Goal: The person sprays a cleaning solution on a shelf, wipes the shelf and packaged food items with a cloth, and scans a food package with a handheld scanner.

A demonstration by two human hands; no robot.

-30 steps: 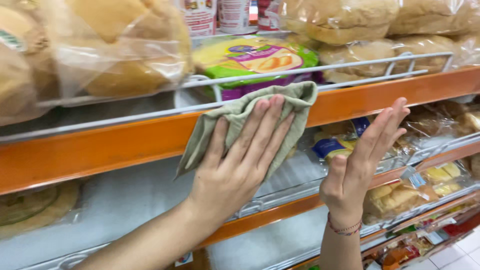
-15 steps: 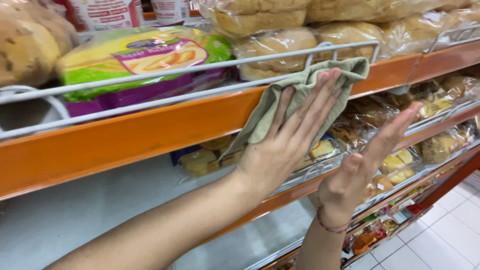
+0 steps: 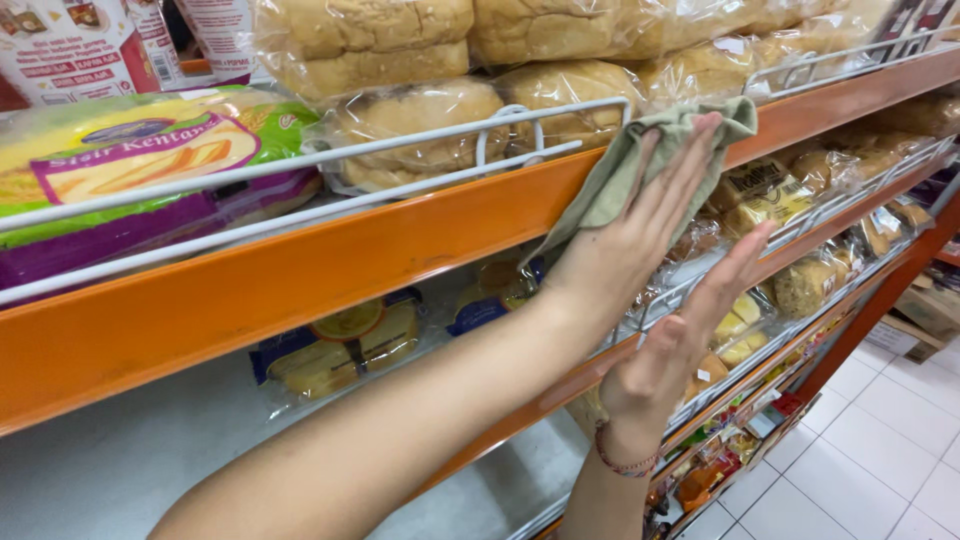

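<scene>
My left hand (image 3: 620, 250) lies flat, fingers straight, and presses a grey-green cloth (image 3: 620, 165) against the front edge of an orange shelf (image 3: 350, 260). The cloth's top corner folds over the edge near the white wire rail (image 3: 300, 160). My right hand (image 3: 680, 350) hovers just below and to the right with its fingers apart and nothing in it, a thin bracelet at the wrist. It is close to the wire rail of the shelf below.
Bagged bread loaves (image 3: 420, 120) and a green and purple bread package (image 3: 130, 170) sit behind the wire rail. Packaged buns (image 3: 340, 340) fill the lower shelves. White floor tiles (image 3: 880, 460) and a cardboard box (image 3: 930, 310) lie at the lower right.
My left hand has slid the cloth to the right along the orange shelf edge. My right hand has followed it, and the view has shifted right too.
</scene>
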